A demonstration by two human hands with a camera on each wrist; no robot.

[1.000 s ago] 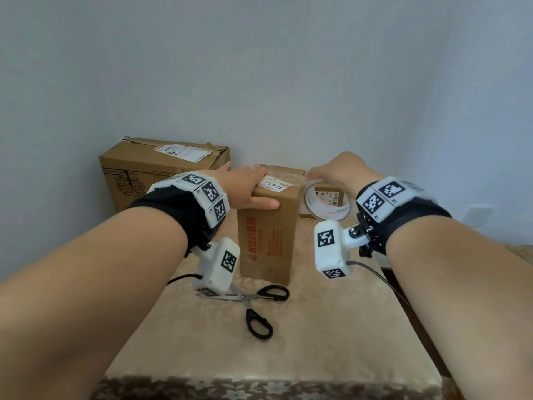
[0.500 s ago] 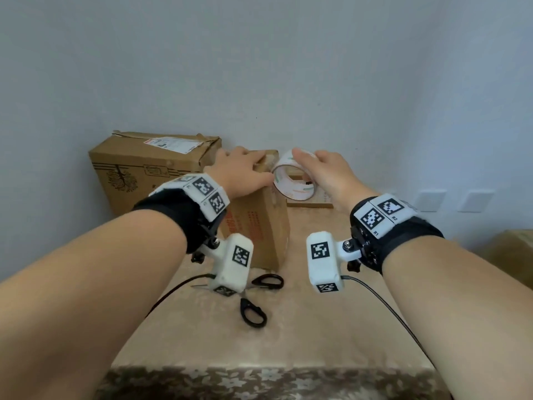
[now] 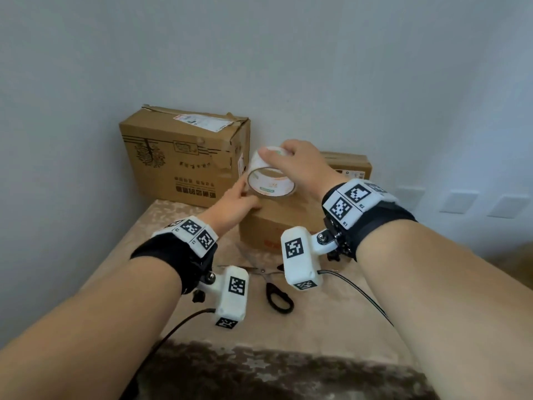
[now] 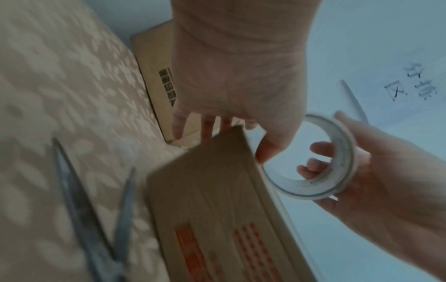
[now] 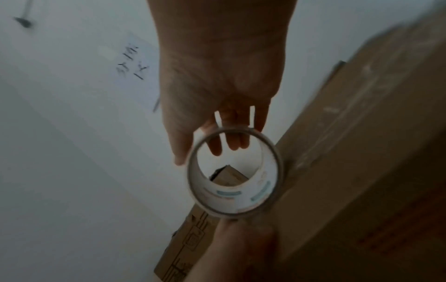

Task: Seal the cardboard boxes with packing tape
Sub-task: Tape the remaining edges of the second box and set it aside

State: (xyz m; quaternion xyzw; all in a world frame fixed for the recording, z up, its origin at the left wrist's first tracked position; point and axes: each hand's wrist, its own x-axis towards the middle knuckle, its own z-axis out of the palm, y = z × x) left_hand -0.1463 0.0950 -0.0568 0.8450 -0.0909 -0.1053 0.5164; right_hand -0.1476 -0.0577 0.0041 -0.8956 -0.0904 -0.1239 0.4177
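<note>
Two bare hands at centre frame, over a small cardboard box (image 3: 284, 219). Right hand (image 3: 302, 168) gripping a roll of packing tape (image 3: 269, 176) from above, fingers (image 4: 318, 148) curled into the core and thumb (image 3: 266, 153) on the outer face; roll held on edge just above the box top, open ring toward the camera. Left hand (image 3: 233, 206) lower left of the roll, resting on the upper left edge of the small box, fingers (image 4: 207, 127) fairly straight and slightly spread over the far side, thumb (image 4: 267, 150) beside the roll; contact between thumb and roll not discernible. Large cardboard box (image 3: 184, 157) with a white shipping label, upper left of centre, against the wall. Third, flatter box (image 3: 349, 166) right of centre, behind the right hand. Black-handled scissors (image 3: 272, 287), blades apart, lying on the patterned tablecloth (image 3: 331, 327) in front of the small box, between the two wrist cameras. Wall sockets (image 3: 461, 200) at the right edge.
</note>
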